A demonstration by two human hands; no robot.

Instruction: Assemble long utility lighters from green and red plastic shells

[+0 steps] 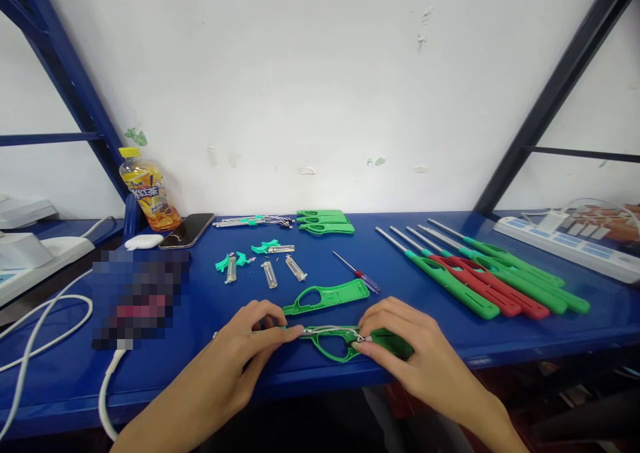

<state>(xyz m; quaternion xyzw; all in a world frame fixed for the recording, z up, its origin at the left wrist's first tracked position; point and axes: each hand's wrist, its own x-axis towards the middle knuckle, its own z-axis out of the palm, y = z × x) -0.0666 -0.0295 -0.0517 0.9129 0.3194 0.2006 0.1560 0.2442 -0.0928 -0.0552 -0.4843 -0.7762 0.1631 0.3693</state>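
Observation:
A green lighter casing half (334,356) lies near the desk's front edge, its trigger loop towards me. My left hand (245,343) pinches the metal tube at the casing's left end, fingers closed around it. Over the casing's right part, my right hand (407,340) has its thumb and fingertips closed on the end of a thin pale wire (333,328) that runs from the tube. What else those fingertips cover is hidden. Just beyond my hands rests another green casing half (340,296), inner side up. A screwdriver (361,274) with a purple handle lies behind it.
Clear fuel tanks (270,275) and teal trigger parts (233,261) lie back left. Behind them are metal tubes (245,222) and stacked green casings (326,226). Several green and red lighters (465,290) lie right. A phone (189,231), drink bottle (151,196) and white cable (106,393) are left.

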